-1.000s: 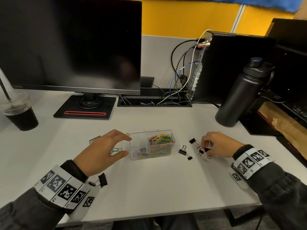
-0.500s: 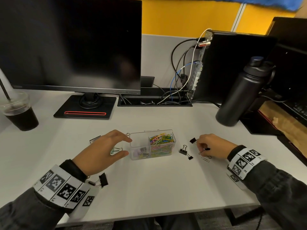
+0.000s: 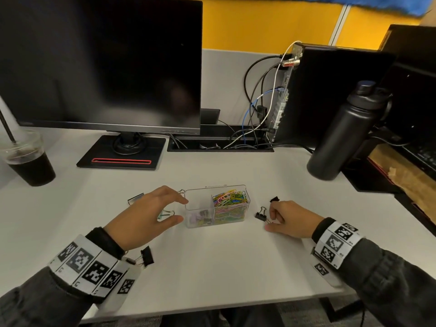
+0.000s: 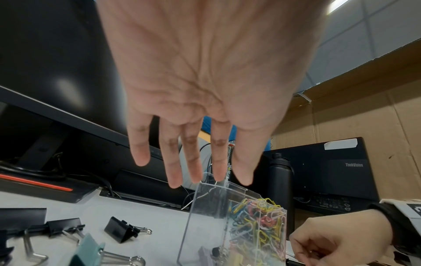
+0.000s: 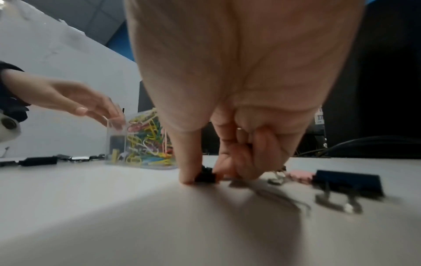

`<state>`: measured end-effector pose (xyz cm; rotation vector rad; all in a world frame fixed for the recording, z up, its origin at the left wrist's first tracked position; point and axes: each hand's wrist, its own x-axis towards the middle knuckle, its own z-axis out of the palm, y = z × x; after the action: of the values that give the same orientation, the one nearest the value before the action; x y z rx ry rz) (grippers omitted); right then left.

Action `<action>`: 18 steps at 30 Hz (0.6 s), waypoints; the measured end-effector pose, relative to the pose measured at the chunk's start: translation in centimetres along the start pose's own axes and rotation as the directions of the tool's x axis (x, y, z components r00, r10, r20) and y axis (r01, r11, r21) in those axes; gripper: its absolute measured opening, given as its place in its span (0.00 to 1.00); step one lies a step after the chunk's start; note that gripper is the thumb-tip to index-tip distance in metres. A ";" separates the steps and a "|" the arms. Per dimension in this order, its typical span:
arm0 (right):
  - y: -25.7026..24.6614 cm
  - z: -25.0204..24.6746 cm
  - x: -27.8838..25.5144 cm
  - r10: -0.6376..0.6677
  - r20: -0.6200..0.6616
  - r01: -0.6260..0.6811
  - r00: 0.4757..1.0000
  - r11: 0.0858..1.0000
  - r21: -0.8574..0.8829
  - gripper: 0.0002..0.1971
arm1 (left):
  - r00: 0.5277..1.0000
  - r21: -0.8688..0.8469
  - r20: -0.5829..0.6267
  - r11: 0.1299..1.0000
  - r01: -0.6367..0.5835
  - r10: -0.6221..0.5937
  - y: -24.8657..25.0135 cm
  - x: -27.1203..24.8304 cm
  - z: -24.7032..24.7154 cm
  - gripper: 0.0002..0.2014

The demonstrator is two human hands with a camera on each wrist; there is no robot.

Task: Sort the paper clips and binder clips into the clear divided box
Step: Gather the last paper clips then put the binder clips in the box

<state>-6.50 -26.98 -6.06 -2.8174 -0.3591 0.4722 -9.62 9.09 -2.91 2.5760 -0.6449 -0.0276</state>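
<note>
The clear divided box (image 3: pixel 188 208) stands mid-table; its right half is packed with coloured paper clips (image 3: pixel 230 201) and the left half holds a few binder clips (image 3: pixel 203 217). My left hand (image 3: pixel 182 209) is open at the box's left end, with straight fingers touching the rim. My right hand (image 3: pixel 270 220), to the right of the box, pinches a small black binder clip (image 3: pixel 260 215) on the table between thumb and curled fingers. The right wrist view shows the same pinch on that clip (image 5: pixel 205 175).
Loose binder clips lie about: black ones (image 3: pixel 274 198) (image 3: pixel 147 256) (image 3: pixel 135 198) and a teal one (image 3: pixel 165 213) under my left hand. At the back stand a monitor (image 3: pixel 101 64), a drink cup (image 3: pixel 28 161), a black bottle (image 3: pixel 342 135) and a computer (image 3: pixel 330 90).
My right hand has slid left towards the box and closed on the small black binder clip. The left hand and the box have stayed put.
</note>
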 end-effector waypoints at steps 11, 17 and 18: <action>-4.8 -5.3 -0.9 -0.023 -0.207 0.003 0.978 0.996 -0.093 0.06 | 1.000 -0.005 -0.023 1.000 0.015 -0.015 0.1 0.0 -0.6 0.17; -14.7 -5.3 1.0 -0.468 -0.295 0.461 0.833 0.882 -0.097 0.04 | 1.000 0.009 -0.029 1.000 0.011 -0.011 0.1 -0.1 -0.4 0.17; -15.6 -4.8 1.6 -0.486 -0.275 0.476 0.830 0.873 -0.108 0.04 | 0.999 0.012 -0.036 1.000 0.013 -0.013 0.1 -0.2 -0.6 0.17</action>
<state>-6.48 -12.93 2.45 -2.6266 -0.9836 -0.0665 -9.75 9.30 -2.36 2.5862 -0.6170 0.0186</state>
